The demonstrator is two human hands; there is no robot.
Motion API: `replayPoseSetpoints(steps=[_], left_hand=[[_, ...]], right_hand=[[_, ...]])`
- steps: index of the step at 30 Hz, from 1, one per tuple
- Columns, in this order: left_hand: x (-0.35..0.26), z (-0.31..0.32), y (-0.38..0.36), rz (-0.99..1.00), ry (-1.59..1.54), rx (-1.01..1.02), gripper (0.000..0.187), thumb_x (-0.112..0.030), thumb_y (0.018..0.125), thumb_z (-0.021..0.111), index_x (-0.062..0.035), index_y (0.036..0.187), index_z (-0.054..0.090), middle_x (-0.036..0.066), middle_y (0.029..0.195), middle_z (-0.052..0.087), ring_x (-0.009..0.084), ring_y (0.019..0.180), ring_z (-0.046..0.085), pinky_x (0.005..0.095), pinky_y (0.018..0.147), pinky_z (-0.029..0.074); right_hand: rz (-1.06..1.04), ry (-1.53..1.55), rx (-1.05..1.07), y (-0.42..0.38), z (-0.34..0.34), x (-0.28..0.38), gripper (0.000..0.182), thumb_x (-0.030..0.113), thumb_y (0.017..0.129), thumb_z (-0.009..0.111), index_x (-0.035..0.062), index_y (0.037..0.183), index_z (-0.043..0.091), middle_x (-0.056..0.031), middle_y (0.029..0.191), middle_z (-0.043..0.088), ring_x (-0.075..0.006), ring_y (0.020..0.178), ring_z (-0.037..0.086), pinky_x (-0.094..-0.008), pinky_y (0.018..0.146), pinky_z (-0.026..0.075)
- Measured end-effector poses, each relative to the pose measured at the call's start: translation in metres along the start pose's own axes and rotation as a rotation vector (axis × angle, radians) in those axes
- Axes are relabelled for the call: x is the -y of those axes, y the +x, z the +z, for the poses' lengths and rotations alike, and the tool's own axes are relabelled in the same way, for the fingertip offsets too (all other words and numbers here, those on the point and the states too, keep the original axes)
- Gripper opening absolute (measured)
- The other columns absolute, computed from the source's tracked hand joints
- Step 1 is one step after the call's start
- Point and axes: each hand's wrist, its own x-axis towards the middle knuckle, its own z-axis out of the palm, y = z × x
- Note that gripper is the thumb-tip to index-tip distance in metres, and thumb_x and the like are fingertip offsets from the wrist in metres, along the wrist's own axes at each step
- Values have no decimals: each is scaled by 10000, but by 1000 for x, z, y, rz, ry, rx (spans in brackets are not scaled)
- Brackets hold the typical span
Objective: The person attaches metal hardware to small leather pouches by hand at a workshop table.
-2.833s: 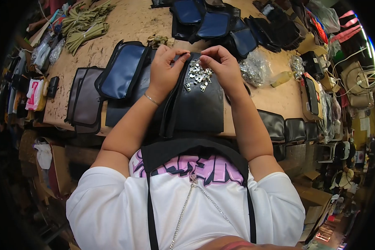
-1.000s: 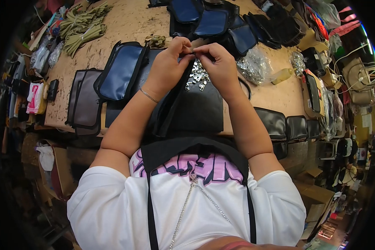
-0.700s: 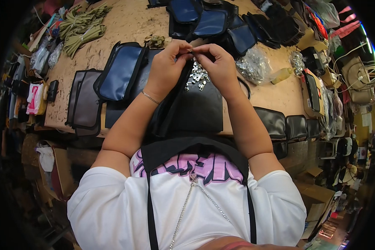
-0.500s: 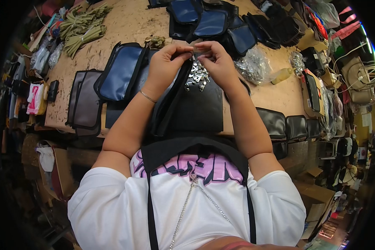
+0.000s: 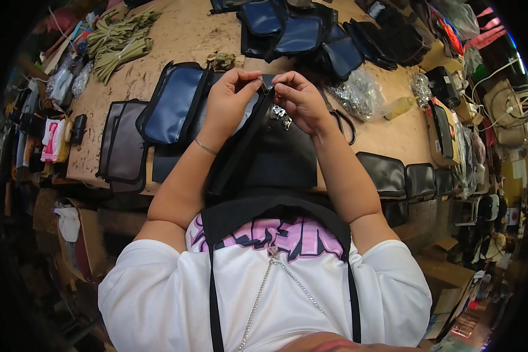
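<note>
Between my hands, the far end of a long black bag piece (image 5: 240, 146) is raised, with a small metal bit, seemingly a zipper slider (image 5: 266, 85), at its tip. My left hand (image 5: 232, 97) pinches this end with thumb and forefinger. Opposite it, my right hand (image 5: 302, 100) is closed at the fingertips by the metal bit; exactly what it grips is too small to make out. Loose silver zipper sliders (image 5: 281, 117) lie on a flat black panel (image 5: 284, 155) under my right hand, which partly hides them.
Blue-fronted bag pieces (image 5: 176, 105) lie left, beside dark grey panels (image 5: 123, 138). More blue pieces (image 5: 299, 35) are heaped at the back. Right are black scissors handles (image 5: 347, 126), a plastic bag of metal parts (image 5: 358, 97), a yellowish bottle (image 5: 398, 108) and small black cases (image 5: 381, 173).
Both hands have come slightly nearer my body with the bag piece's end. My right hand has turned and now covers more of the loose sliders.
</note>
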Motion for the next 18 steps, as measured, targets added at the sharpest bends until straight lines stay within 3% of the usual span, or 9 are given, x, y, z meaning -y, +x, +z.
replayPoseSetpoints(steps=[2, 6, 9, 18], left_hand=[[2, 3, -1, 17, 31, -10, 184, -15, 947, 644, 16, 1128, 653, 52, 1063, 685, 97, 975, 633, 229, 876, 494], [-1, 5, -2, 75, 161, -39, 179, -14, 953, 639, 16, 1128, 657, 46, 1047, 691, 88, 963, 635, 219, 875, 491], [-8, 7, -3, 91, 176, -42, 171, -13, 954, 637, 13, 1122, 663, 41, 1040, 694, 82, 957, 635, 213, 872, 489], [-12, 9, -6, 178, 394, -28, 161, -30, 946, 656, 13, 1099, 679, 48, 1046, 703, 85, 958, 640, 224, 867, 501]], right_hand=[[5, 106, -85, 0, 5, -5, 164, 75, 915, 717, 63, 1045, 617, -23, 930, 668, -102, 805, 628, -240, 755, 534], [19, 94, -47, -4, 15, 1, 153, 68, 919, 708, 65, 1039, 612, -27, 946, 672, -91, 820, 623, -222, 744, 520], [-43, -8, -54, -5, 26, 6, 122, 77, 940, 679, 65, 1049, 624, -22, 961, 680, -91, 776, 614, -230, 725, 509], [-10, -478, -90, -4, 30, 27, 174, 112, 886, 748, 22, 1012, 669, -3, 902, 665, -65, 790, 593, -205, 725, 482]])
